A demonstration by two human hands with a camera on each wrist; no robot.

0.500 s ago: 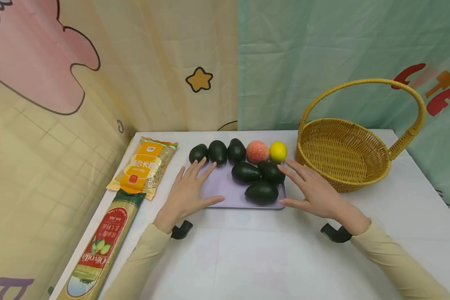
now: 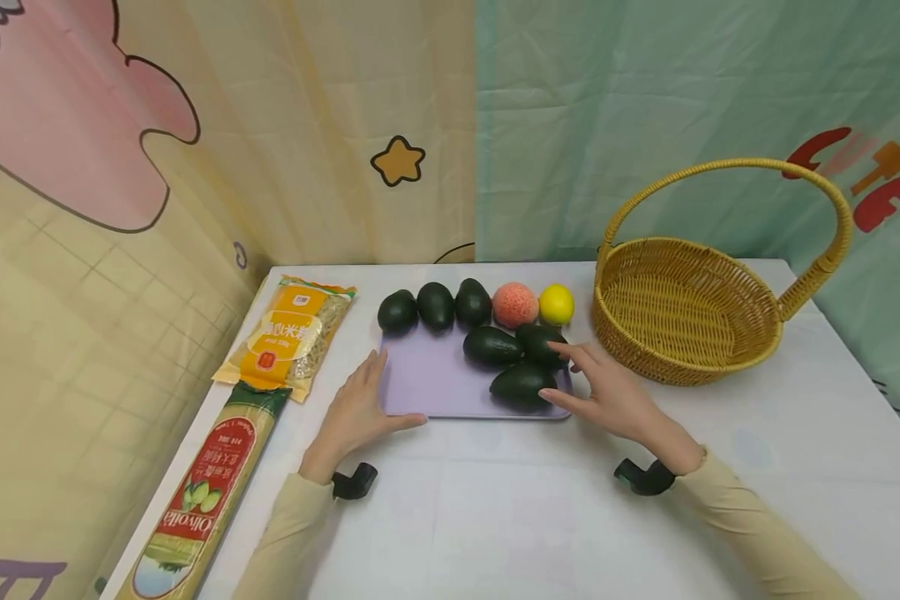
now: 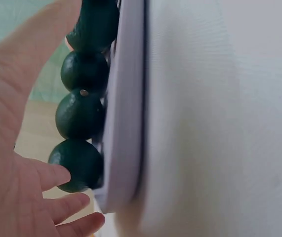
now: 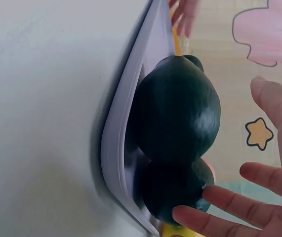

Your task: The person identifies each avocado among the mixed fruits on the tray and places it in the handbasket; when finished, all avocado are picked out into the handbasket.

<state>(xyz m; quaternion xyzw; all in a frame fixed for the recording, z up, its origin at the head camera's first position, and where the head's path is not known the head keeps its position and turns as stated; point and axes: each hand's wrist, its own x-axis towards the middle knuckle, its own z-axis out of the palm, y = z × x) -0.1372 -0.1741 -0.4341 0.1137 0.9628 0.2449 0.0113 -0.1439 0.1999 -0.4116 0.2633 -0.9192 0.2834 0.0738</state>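
A light purple tray [image 2: 427,379] lies on the white table. On its right part are three dark green avocados: one at the front [image 2: 523,386], one in the middle [image 2: 492,346] and one at the right [image 2: 542,343]. More avocados [image 2: 436,306], a peach-like pink fruit [image 2: 515,305] and a yellow lemon-like fruit [image 2: 557,304] form a row along its back edge. My left hand [image 2: 352,412] is at the tray's left front corner, thumb stretched along the front edge. My right hand [image 2: 615,396] reaches over the right side, fingers spread by the avocados; contact is unclear.
A yellow wicker basket [image 2: 682,367] with a tall handle stands to the right of the tray. On the left lie an orange-labelled bag of grain-like food [image 2: 288,333] and a long pack of pasta [image 2: 210,492]. Curtains [image 2: 435,100] hang behind the table.
My left hand has shifted left from above the tray to its left edge. The right hand has moved left and toward me, closer to the avocados. The fruit and tray stay in place.
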